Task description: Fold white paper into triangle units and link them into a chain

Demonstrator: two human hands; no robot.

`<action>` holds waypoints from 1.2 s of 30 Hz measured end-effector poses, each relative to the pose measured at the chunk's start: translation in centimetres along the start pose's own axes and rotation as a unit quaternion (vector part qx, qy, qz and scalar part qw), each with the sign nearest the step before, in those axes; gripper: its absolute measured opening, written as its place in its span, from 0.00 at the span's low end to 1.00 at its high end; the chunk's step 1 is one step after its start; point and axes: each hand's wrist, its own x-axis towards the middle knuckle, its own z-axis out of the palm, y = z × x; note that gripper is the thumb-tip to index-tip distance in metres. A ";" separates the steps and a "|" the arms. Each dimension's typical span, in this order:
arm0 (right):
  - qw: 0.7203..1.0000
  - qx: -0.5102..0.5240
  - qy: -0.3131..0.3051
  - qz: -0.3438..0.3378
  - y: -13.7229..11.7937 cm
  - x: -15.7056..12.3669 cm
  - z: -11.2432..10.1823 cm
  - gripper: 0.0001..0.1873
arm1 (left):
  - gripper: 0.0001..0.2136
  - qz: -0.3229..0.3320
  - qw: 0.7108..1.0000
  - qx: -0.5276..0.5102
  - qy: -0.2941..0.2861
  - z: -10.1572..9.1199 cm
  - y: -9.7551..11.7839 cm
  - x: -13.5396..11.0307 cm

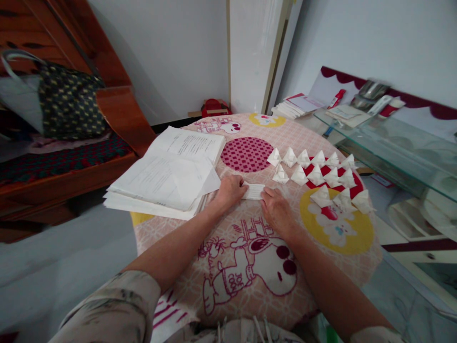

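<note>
One paper strip (pixel 254 192), folded narrow & showing faint lines, lies flat nr ctr of the surface (pixel 310 128), betw. our L hand (pixel 231 190) and R hand (pixel 277 212). We note L hand closed, fingers curled over strip's L end; R hand gripping its R end w/ thumb & fingertips. Undersides of fingers hidden, so we can't tell how they sit beneath.

To L, just beside L hand, we have an open book (pixel 200 147), pages printed, w/ loose sheets (pixel 196 176) on top. To R, approx. 14 folded paper pieces (pixel 316 175), pointed, stand in 3 rows, apart from strip; front row is shortest (3 pcs).

Nearest us on the cloth: embroidered dog (pixel 274 267), partly betw. our forearms. Beyond R edge we see a glass shelf (pixel 410 147); far L, a patterned bag (pixel 71 95) on a wooden seat (pixel 117 114).
</note>
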 end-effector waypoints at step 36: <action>0.989 0.151 0.001 -0.010 3.2 0.9 -0.2 0.25 | 0.22 0.380 0.921 0.059 -0.065 0.2 -2.0 -2.7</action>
